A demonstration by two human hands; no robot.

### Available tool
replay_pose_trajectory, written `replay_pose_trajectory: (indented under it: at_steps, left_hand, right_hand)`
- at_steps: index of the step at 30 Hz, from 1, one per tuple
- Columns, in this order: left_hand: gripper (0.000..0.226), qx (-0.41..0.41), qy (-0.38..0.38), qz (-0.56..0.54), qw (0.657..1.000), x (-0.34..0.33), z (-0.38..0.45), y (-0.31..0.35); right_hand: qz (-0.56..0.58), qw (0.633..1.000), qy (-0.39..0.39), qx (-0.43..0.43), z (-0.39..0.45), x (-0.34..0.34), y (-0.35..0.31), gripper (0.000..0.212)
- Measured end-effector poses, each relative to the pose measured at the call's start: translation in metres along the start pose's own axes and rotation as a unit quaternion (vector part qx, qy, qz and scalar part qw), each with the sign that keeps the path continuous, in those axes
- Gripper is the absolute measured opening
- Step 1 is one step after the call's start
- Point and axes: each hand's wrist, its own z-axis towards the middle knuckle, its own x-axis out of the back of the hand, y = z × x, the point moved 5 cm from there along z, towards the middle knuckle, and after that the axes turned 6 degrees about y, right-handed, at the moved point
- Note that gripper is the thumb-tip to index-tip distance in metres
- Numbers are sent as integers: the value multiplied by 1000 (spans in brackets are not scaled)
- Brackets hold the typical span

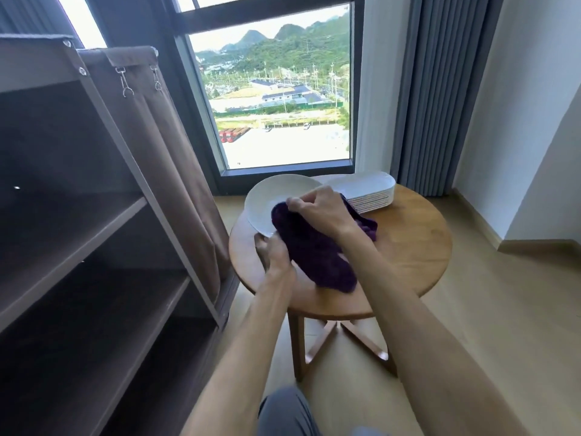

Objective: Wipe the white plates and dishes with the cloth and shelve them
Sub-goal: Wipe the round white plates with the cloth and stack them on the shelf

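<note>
Head view — right hand (317, 212) pinching purple cloth (314, 253) on white plate (270, 196); left hand (273, 253) gripping plate rim.

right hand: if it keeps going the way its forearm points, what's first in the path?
Probably the round white plate: the right hand grips the purple cloth and points up-left across it. Beyond that lies the window, though depth is unclear.

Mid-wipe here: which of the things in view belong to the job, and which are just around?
Job:
round white plate, held by the left hand
purple cloth, gripped by the right hand
stack of white oblong dishes
brown shelf unit
round wooden table

Just around:
grey curtain
window
</note>
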Motion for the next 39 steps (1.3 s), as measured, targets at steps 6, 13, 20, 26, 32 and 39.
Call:
replay_pose_trajectory:
  at_steps: [6,13,20,26,32,39]
  left_hand:
    - [30,-11,24,-83,996,4,-15,-8]
    - [42,-4,23,-67,997,10,-39,-20]
    - [37,-119,-74,144,980,20,-40,27]
    - [45,-132,14,88,987,13,-34,34]
    - [41,-194,-44,129,972,11,-37,42]
    - [38,-161,-163,224,947,-1,-6,79]
  right_hand:
    - [-29,975,162,-150,-48,-12,63,93]
    - [225,934,156,-229,-45,-29,94,78]
    - [315,882,141,-321,-17,9,120,29]
    - [382,848,105,-352,-34,-17,118,37]
    - [469,775,152,-395,-50,-53,123,40]
    - [456,805,173,-338,-25,-40,115,33]
